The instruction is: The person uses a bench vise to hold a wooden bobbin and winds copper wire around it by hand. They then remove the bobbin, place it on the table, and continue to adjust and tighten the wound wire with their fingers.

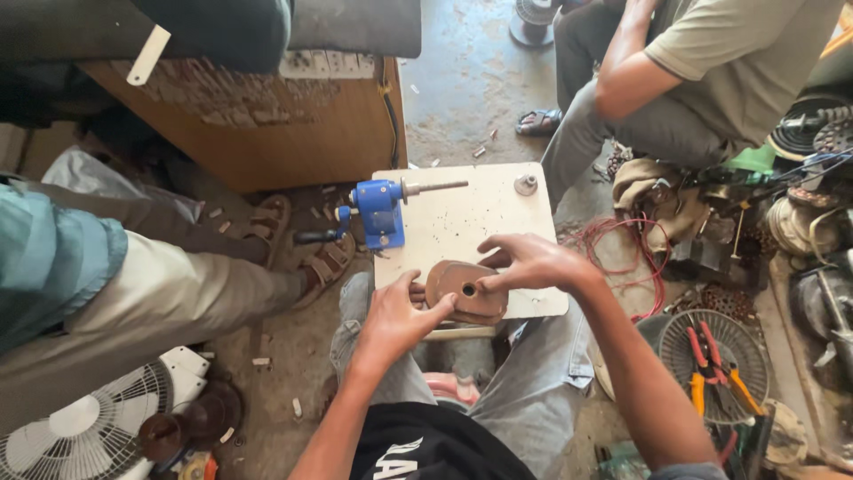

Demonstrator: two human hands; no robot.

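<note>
I hold a brown oval block (464,291) with a round hole in its middle, low on a pale square board (484,209) resting across my knees. My left hand (394,322) grips its left end, thumb on top. My right hand (531,263) pinches its upper right edge with the fingertips. A blue hand-crank winder (378,212) is clamped to the board's left edge, its steel shaft (435,187) pointing right. A small metal nut (526,185) lies near the board's far right corner.
One person sits at the left with sandalled feet (306,244) near the board, another at the top right (693,80). A wooden cabinet (275,133) stands behind. Red wire (622,244), pliers (711,373) on a fan guard and motor parts crowd the right. A white fan (89,427) lies bottom left.
</note>
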